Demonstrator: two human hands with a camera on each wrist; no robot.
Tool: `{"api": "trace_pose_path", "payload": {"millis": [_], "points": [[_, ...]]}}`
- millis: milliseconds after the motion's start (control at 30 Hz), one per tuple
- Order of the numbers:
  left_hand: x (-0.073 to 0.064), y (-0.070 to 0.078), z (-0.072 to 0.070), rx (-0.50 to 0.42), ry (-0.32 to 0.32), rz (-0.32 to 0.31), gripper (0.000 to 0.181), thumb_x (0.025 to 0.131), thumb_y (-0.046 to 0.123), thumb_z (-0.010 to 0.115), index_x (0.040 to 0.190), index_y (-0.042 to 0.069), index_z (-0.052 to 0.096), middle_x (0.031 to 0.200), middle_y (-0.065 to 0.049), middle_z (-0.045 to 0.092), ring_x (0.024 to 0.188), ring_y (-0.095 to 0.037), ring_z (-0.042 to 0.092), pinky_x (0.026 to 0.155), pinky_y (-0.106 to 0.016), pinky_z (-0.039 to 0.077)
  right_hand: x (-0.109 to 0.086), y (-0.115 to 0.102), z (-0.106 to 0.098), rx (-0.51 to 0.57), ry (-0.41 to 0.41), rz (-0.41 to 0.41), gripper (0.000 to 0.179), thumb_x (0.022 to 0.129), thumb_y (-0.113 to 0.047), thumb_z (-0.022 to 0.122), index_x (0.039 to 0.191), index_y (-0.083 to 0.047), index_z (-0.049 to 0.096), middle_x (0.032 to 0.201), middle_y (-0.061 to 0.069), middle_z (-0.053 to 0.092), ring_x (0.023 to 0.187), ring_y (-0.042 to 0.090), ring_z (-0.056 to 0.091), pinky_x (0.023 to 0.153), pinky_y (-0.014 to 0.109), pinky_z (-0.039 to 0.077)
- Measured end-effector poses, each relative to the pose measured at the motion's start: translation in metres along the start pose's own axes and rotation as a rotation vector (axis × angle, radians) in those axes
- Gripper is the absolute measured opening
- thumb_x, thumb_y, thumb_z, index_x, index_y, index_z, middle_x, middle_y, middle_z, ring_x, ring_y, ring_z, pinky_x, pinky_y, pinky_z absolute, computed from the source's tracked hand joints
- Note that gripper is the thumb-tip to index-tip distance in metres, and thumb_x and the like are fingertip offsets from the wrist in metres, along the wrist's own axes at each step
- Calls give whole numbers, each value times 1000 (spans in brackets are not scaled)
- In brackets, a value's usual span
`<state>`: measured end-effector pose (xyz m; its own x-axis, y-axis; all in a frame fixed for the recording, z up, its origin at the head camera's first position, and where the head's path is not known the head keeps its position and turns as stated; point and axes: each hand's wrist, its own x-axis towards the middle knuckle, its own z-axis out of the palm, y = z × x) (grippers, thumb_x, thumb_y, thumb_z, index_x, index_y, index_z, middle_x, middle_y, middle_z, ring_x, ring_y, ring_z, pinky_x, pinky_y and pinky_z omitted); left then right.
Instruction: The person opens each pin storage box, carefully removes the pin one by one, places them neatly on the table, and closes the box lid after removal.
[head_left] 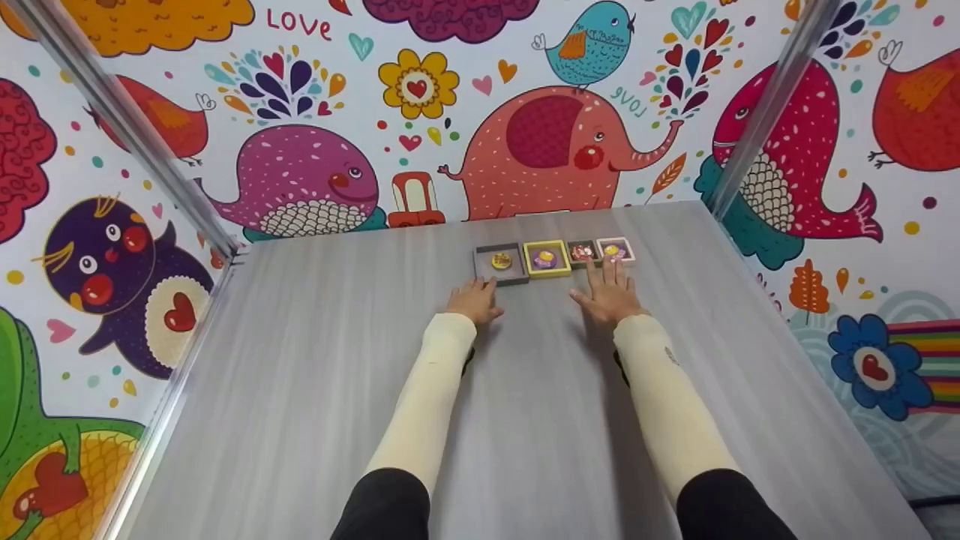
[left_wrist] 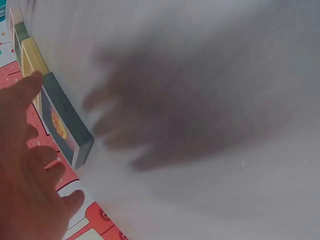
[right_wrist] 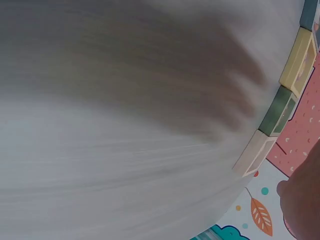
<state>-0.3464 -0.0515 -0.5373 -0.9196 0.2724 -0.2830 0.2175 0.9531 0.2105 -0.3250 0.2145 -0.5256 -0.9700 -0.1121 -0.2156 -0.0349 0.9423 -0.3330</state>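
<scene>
Small open-topped boxes stand in a row near the table's back: a grey box [head_left: 517,281] at the left, a yellow box [head_left: 547,274], a smaller dark green box [head_left: 572,262] and a pale pink box [head_left: 631,253]. Round printed pieces lie inside them, a yellow-brown disc [head_left: 501,261] in the grey one. My left hand [head_left: 474,301] is just in front of the grey box, fingers loosely bent and holding nothing. With fingers spread, my right hand [head_left: 609,295] reaches to the green and pink boxes. Whether the fingertips touch them I cannot tell.
The boxes sit on a grey wood-grain table [head_left: 315,375]. Cartoon-printed panels [head_left: 420,150] enclose its back and sides, with metal corner posts [head_left: 135,135] at the left and right. Shadows of both hands fall on the tabletop.
</scene>
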Motion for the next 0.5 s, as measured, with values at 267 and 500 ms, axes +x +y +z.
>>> {"api": "trace_pose_path", "payload": {"millis": [267,500], "points": [[1,1,6,-15,-34,-21,71,94,39,55,152,18,21,160,-13,17,149,-27,15,120,-48,16,0,7,3,3,-19,30,87,94,-65,27,153,-8,-1,158,24,-10,145,43,-13,117,61,-1],[3,-2,8,-23,-24,-22,73,93,38,58,152,16,22,160,-15,16,149,-29,15,119,-49,19,3,4,6,-12,-13,16,83,96,-59,31,153,-8,-1,159,24,-8,146,43,-10,117,61,2]]}}
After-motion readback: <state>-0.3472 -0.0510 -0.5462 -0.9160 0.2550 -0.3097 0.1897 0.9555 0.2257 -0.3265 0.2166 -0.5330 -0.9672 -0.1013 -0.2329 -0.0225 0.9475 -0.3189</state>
